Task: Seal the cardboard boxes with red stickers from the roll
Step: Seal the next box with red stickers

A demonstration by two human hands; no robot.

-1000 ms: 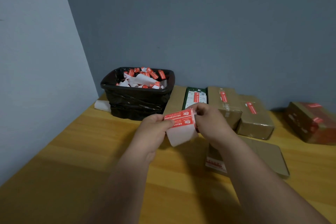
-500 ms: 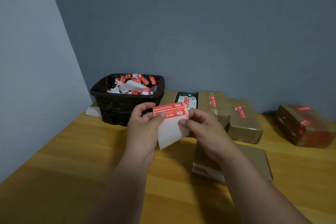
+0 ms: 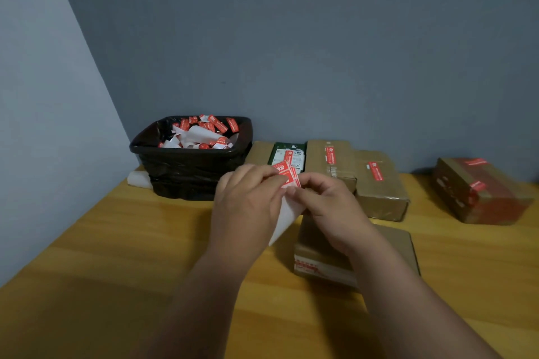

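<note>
Both hands meet above the middle of the wooden table [image 3: 122,245], pinching the same strip of red stickers [image 3: 287,176] on its white backing paper [image 3: 284,220]. The left hand [image 3: 248,207] has its fingers curled round the strip's left edge, while the right hand [image 3: 329,207] pinches the strip's right end between thumb and fingertip; the backing hangs down between them. Directly beneath the right wrist lies a flat cardboard box [image 3: 390,245], its near edge taped. Behind the hands a row of stickered boxes [image 3: 376,181] stands against the back wall, touching one another, and another box [image 3: 478,189] sits well apart at the far right. A black bin [image 3: 189,166] of peeled backing and red scraps fills the back left corner. Bare tabletop stretches to the left and along the near edge.
</note>
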